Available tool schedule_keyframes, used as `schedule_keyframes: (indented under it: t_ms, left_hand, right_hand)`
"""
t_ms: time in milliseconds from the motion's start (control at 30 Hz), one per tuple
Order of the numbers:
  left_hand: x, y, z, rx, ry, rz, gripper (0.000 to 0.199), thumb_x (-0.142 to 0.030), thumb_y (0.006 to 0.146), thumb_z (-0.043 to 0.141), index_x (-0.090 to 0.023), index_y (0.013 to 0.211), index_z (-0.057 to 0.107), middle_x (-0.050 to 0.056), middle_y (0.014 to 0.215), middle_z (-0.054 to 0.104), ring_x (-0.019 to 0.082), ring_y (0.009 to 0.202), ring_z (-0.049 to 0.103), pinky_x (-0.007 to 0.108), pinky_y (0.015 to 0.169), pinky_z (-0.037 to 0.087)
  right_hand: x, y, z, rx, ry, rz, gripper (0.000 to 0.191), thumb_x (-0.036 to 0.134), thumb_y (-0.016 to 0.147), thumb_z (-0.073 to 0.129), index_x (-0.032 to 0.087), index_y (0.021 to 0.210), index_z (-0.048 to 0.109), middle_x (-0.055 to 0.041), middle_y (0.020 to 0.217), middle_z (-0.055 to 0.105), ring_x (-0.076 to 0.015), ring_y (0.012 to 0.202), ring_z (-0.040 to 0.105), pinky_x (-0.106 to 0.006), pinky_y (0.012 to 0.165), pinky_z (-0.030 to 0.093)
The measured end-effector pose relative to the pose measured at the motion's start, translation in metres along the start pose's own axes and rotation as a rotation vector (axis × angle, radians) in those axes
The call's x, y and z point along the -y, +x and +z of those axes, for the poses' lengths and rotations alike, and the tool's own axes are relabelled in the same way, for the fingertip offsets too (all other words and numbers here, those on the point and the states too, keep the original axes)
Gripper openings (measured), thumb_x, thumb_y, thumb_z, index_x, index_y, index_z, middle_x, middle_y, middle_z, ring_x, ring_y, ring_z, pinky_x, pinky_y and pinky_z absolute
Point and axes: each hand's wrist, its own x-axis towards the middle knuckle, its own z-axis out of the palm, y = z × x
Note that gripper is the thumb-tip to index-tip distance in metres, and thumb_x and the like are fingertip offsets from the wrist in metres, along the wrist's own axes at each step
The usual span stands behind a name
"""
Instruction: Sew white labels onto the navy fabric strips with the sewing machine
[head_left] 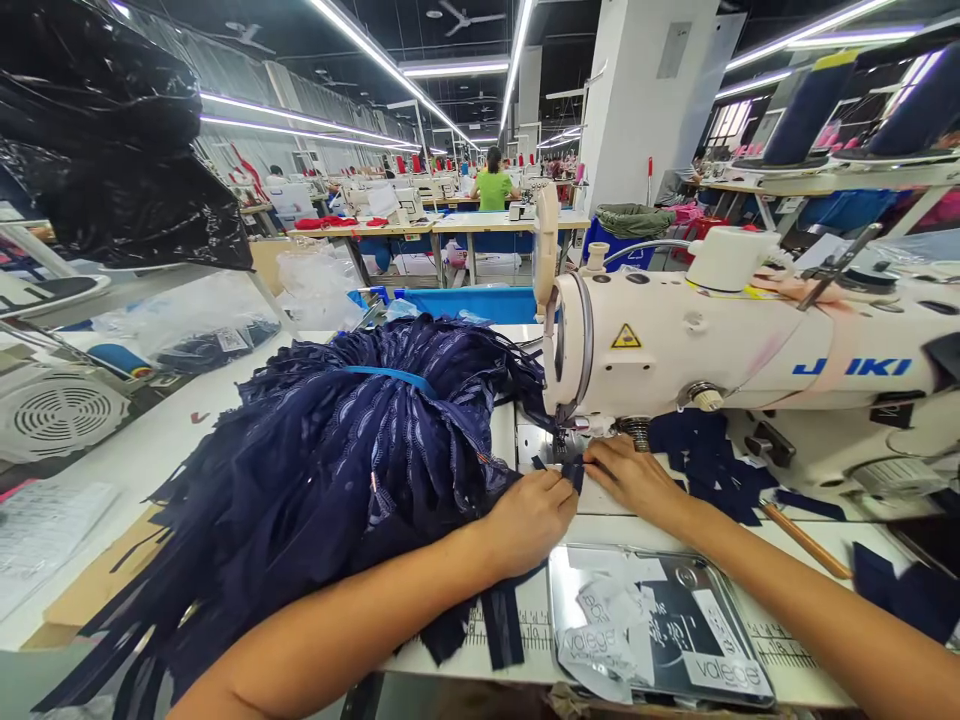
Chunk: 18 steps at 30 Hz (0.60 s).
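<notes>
Two hands meet at a navy strip beneath the sewing machine's needle

The left hand (534, 515) is curled nearly closed, knuckles up, its fingertips gathered on a navy strip (576, 472); its thumb is hidden. The right hand (626, 475) reaches in from the right, fingers loosely bent and close together, tips at the strip's right edge; whether they pinch it or only press, I cannot tell. The strip lies just on the near side of the presser foot (561, 440), between the two hands.

Left of the foot, a large heap of navy garment pieces (360, 430) spreads over the tabletop (615, 518), a blue band (390, 376) across its top; the left forearm lies along its near side. The white sewing machine (735, 330) stretches away to the right, with loose navy scraps (701, 460) by its base and a wooden handle (810, 540) near them. On the near side of the hands is a shiny flat case (660, 600) with "valege" labels (592, 640) on it.

Farther out, a black plastic bag (120, 130) hangs at far left, dark thread cones (810, 110) stand at far right, and a person in a green top (492, 185) sits at the far middle.
</notes>
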Motion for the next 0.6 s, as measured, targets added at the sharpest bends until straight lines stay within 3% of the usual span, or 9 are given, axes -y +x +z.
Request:
schedule_keyframes:
  t_ms: [100,200,333,600]
  left_hand:
    - [-0.002,-0.002,-0.001,-0.002,0.025,0.002,0.018,-0.011,0.084,0.041,-0.006,0.095,0.055,0.010,0.092,0.058,0.020,0.087,0.052,0.031,0.077,0.043]
    - [-0.002,-0.003,0.001,-0.040,0.065,0.009,0.021,-0.013,0.085,0.040,-0.006,0.098,0.055,0.013,0.104,0.057,0.021,0.091,0.052,0.031,0.077,0.042]
    - [0.000,-0.003,0.003,-0.079,0.119,0.029,0.023,-0.014,0.086,0.038,-0.006,0.098,0.056,0.016,0.117,0.053,0.021,0.093,0.052,0.033,0.077,0.040]
    - [0.003,0.001,0.002,-0.065,0.086,0.027,0.017,-0.014,0.085,0.039,-0.011,0.086,0.055,0.014,0.115,0.054,0.021,0.090,0.052,0.033,0.074,0.038]
  right_hand:
    - [0.007,0.006,0.001,0.055,-0.118,-0.059,0.021,0.012,0.084,0.036,0.017,0.078,0.055,-0.0073,0.078,0.059,-0.0188,0.072,0.053,-0.031,0.066,0.041]
    - [0.009,0.011,0.000,0.131,-0.161,-0.036,0.023,0.009,0.084,0.033,0.016,0.078,0.054,-0.0066,0.076,0.058,-0.0173,0.067,0.052,-0.029,0.062,0.038]
    - [0.005,0.015,-0.002,0.211,-0.024,0.069,0.020,0.017,0.087,0.035,0.019,0.078,0.052,-0.0021,0.068,0.057,-0.0151,0.062,0.051,-0.026,0.057,0.035]
    - [0.002,0.021,-0.004,0.293,0.349,0.233,0.018,0.027,0.083,0.039,0.021,0.069,0.048,0.0031,0.060,0.052,-0.0129,0.058,0.049,-0.024,0.057,0.036]
